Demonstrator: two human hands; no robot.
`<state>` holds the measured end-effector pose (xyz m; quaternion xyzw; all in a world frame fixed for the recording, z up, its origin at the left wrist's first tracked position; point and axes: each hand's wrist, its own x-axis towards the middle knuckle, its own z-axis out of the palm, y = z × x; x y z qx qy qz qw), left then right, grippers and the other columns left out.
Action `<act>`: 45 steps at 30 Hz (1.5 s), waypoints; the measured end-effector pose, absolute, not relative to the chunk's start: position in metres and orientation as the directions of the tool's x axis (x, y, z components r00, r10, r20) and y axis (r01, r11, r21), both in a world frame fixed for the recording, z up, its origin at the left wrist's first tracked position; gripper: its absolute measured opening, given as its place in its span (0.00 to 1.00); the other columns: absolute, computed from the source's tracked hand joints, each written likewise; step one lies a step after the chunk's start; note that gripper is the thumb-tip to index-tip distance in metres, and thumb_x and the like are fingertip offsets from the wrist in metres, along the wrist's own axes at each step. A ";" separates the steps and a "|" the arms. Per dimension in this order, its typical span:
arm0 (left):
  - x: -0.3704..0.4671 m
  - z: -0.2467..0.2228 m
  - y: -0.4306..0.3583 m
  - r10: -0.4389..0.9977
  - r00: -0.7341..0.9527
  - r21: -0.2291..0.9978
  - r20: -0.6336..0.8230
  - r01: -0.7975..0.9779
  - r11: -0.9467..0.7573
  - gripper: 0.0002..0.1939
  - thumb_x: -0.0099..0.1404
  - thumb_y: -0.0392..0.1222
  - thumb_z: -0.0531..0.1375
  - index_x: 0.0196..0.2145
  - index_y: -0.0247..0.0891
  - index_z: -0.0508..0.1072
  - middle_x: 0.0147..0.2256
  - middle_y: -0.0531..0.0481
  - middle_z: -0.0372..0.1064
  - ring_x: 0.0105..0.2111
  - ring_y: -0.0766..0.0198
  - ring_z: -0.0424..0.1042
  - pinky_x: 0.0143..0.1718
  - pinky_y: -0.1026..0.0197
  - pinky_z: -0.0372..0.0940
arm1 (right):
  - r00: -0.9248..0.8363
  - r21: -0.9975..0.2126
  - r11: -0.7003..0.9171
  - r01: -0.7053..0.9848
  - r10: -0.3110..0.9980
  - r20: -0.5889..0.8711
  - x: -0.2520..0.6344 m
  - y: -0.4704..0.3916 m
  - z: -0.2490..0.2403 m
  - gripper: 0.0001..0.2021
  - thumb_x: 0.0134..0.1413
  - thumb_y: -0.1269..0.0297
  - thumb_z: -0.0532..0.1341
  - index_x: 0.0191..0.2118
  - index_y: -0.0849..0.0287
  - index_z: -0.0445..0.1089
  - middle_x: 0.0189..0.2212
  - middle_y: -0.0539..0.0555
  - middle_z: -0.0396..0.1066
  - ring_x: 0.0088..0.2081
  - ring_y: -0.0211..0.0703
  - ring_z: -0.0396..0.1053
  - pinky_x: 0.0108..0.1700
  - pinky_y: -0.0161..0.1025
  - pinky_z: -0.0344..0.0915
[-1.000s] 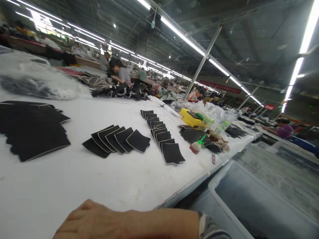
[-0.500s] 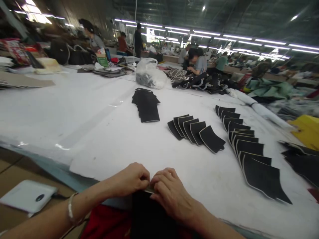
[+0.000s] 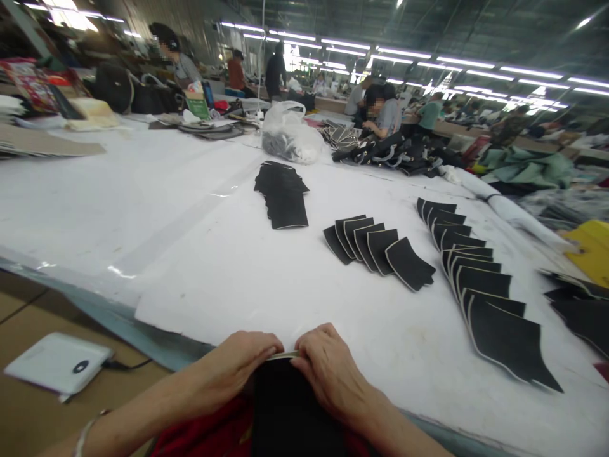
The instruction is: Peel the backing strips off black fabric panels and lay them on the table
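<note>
Black fabric piece (image 3: 290, 406) at bottom centre | we pinch its top edge, left hand (image 3: 238, 368) and right hand (image 3: 328, 374) grasping | fanned black cut pieces (image 3: 380, 251) mid-frame

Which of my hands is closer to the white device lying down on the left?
Left. Your left hand is at the table edge, on the side toward the white device. Your right hand sits just beyond it, farther away; both pinch the black piece.

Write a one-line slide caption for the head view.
Left hand and right hand pinch a black fabric stack at the white table edge, fanned black cut pieces beyond.
</note>
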<state>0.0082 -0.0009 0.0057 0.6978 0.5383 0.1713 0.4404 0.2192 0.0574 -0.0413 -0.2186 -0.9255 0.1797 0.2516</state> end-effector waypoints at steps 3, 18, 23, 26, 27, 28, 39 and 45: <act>0.005 0.000 -0.012 0.910 0.349 0.776 -0.222 0.628 -0.051 0.16 0.73 0.49 0.48 0.46 0.41 0.71 0.41 0.49 0.72 0.40 0.60 0.69 0.44 0.62 0.61 | -0.780 -0.449 0.838 0.311 0.495 0.382 0.218 0.058 -0.041 0.14 0.71 0.61 0.45 0.33 0.58 0.59 0.27 0.50 0.67 0.28 0.41 0.61 0.38 0.42 0.54; 0.017 -0.014 -0.019 0.930 0.280 0.747 -0.238 0.665 -0.009 0.14 0.69 0.41 0.50 0.38 0.36 0.75 0.34 0.48 0.72 0.35 0.60 0.70 0.38 0.63 0.60 | -0.769 -0.440 0.847 0.299 0.487 0.414 0.217 0.055 -0.043 0.15 0.71 0.62 0.45 0.32 0.58 0.59 0.27 0.51 0.67 0.30 0.42 0.60 0.37 0.41 0.53; 0.017 -0.012 -0.019 0.926 0.240 0.825 -0.291 0.553 0.116 0.17 0.67 0.47 0.52 0.31 0.35 0.76 0.26 0.52 0.68 0.28 0.64 0.66 0.29 0.66 0.56 | -0.779 -0.426 0.850 0.310 0.484 0.398 0.218 0.054 -0.045 0.16 0.71 0.61 0.45 0.31 0.59 0.59 0.26 0.50 0.66 0.28 0.42 0.59 0.36 0.41 0.51; 0.019 -0.011 -0.020 0.920 0.231 0.818 -0.315 0.558 0.140 0.18 0.67 0.48 0.52 0.31 0.34 0.75 0.24 0.53 0.65 0.26 0.65 0.63 0.27 0.66 0.54 | -0.783 -0.419 0.854 0.308 0.478 0.398 0.218 0.054 -0.044 0.15 0.71 0.62 0.45 0.31 0.58 0.59 0.26 0.51 0.66 0.28 0.42 0.59 0.36 0.41 0.50; 0.019 -0.011 -0.020 0.921 0.232 0.816 -0.312 0.562 0.135 0.18 0.67 0.48 0.52 0.30 0.34 0.75 0.24 0.53 0.64 0.26 0.65 0.63 0.27 0.66 0.54 | -0.785 -0.417 0.855 0.307 0.476 0.397 0.219 0.054 -0.043 0.15 0.71 0.62 0.45 0.31 0.58 0.59 0.26 0.51 0.66 0.28 0.42 0.59 0.36 0.41 0.50; 0.019 -0.011 -0.020 0.924 0.232 0.818 -0.303 0.560 0.128 0.18 0.67 0.47 0.52 0.30 0.34 0.75 0.24 0.53 0.64 0.26 0.65 0.62 0.27 0.66 0.54 | -0.786 -0.416 0.856 0.307 0.474 0.396 0.219 0.055 -0.043 0.14 0.70 0.63 0.46 0.31 0.58 0.59 0.27 0.50 0.66 0.28 0.42 0.59 0.36 0.41 0.50; 0.025 -0.001 -0.017 0.915 0.297 0.805 -0.274 0.591 0.049 0.15 0.68 0.44 0.51 0.35 0.41 0.78 0.31 0.51 0.73 0.33 0.60 0.69 0.36 0.65 0.60 | -0.804 -0.442 0.850 0.287 0.465 0.371 0.220 0.052 -0.043 0.09 0.67 0.67 0.51 0.32 0.58 0.58 0.28 0.51 0.65 0.30 0.42 0.60 0.37 0.41 0.52; 0.033 -0.002 -0.014 0.927 0.290 0.788 -0.240 0.616 0.011 0.16 0.69 0.43 0.49 0.35 0.41 0.77 0.32 0.50 0.73 0.34 0.61 0.69 0.38 0.65 0.61 | -0.780 -0.508 0.818 0.271 0.496 0.382 0.217 0.045 -0.040 0.09 0.66 0.66 0.52 0.31 0.57 0.58 0.27 0.49 0.65 0.30 0.41 0.61 0.36 0.40 0.54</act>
